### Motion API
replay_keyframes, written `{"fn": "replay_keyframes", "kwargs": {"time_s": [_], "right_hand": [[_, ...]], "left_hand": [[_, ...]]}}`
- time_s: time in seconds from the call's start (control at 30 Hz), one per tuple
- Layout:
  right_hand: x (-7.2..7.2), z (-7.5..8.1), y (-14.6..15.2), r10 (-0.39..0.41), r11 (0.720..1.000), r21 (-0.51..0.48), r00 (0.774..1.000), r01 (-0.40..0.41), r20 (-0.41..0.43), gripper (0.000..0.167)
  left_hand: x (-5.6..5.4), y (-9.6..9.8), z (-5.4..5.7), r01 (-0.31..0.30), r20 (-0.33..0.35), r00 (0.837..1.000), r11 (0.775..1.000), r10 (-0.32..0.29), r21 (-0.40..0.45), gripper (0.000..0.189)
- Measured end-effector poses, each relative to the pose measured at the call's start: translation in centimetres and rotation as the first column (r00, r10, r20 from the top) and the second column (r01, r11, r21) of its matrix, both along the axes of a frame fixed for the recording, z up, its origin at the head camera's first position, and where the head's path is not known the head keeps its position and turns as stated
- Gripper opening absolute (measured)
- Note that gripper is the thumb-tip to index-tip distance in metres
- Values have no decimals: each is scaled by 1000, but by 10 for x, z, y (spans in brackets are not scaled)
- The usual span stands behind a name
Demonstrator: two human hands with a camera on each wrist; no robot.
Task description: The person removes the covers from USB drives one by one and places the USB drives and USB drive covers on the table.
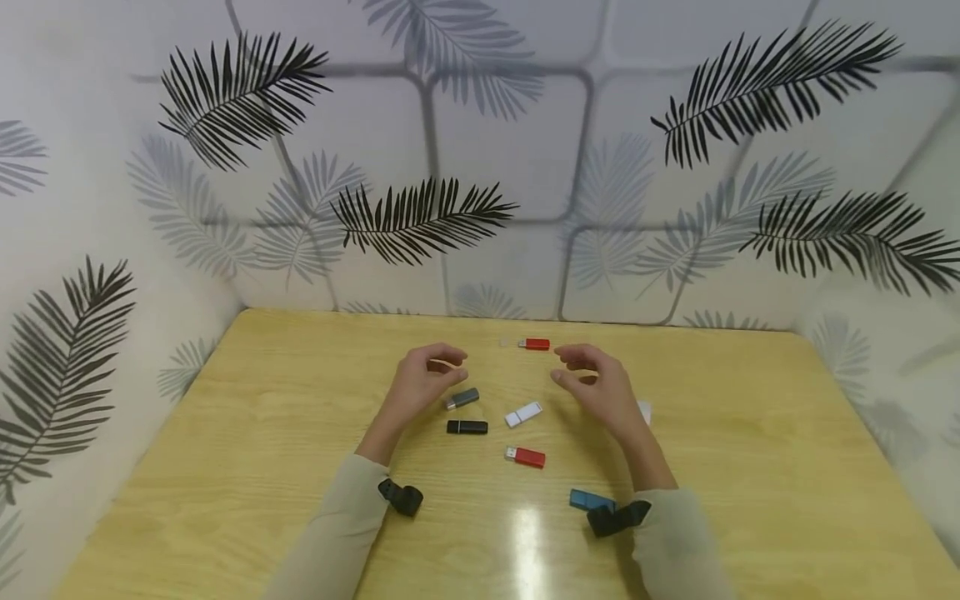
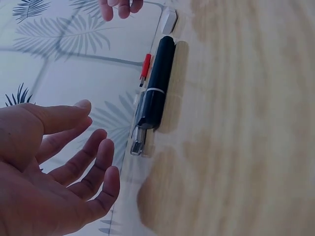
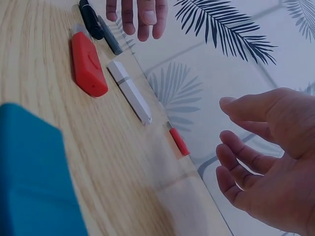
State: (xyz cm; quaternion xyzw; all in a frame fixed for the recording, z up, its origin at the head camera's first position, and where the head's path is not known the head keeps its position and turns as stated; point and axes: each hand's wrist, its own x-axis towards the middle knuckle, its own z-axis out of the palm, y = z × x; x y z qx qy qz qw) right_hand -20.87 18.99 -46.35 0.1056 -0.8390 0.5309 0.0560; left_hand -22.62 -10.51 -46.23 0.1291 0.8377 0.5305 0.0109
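My left hand (image 1: 426,379) hovers over the table with its fingers loosely bent and holds nothing. Just in front of it lie a grey USB flash drive (image 1: 462,399) and a black USB flash drive (image 1: 467,427). Opposite, my right hand (image 1: 597,385) is raised too, thumb and fingers apart around nothing. Between the hands are a white USB flash drive (image 1: 523,414) and, farther back, a small red USB flash drive (image 1: 536,343). A larger red USB flash drive (image 1: 527,457) lies nearer to me. Under the right wrist sits a blue USB flash drive (image 1: 591,500), partly covered by the wrist camera.
A white object (image 1: 645,412) shows partly behind the right forearm. Beside the far red drive is a small pale, see-through piece (image 1: 503,341). The wooden table (image 1: 750,433) meets a leaf-patterned curtain (image 1: 502,167) at its back edge.
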Motion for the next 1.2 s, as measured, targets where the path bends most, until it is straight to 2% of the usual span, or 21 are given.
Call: {"fn": "replay_keyframes", "kwargs": {"time_s": [0.17, 0.33, 0.53, 0.73, 0.97, 1.1, 1.2], "right_hand": [[3, -1, -2, -12, 1000, -27, 1000, 12, -3, 34], [7, 2, -14, -32, 998, -61, 999, 31, -15, 32], [12, 0, -25, -12, 997, -78, 1000, 11, -6, 31], [14, -5, -27, 1, 998, -62, 1000, -1, -15, 33], [20, -7, -35, 38, 998, -42, 999, -37, 21, 32], [22, -7, -40, 54, 998, -40, 998, -53, 14, 33], [22, -6, -45, 71, 996, -44, 997, -71, -1, 32]], "left_hand": [[8, -7, -3, -6, 12, 1000, 1000, 6, 0, 26], [12, -19, -1, -18, 18, 1000, 1000, 18, -13, 26], [19, -24, -4, -23, 33, 999, 998, 25, -60, 23], [23, -24, -8, -22, 37, 999, 995, 25, -99, 21], [25, -18, -12, -28, 49, 998, 989, 36, -148, 18], [27, -12, -13, -50, 24, 998, 978, 56, -203, 16], [27, -8, -12, -74, -8, 997, 961, 75, -267, 13]]}}
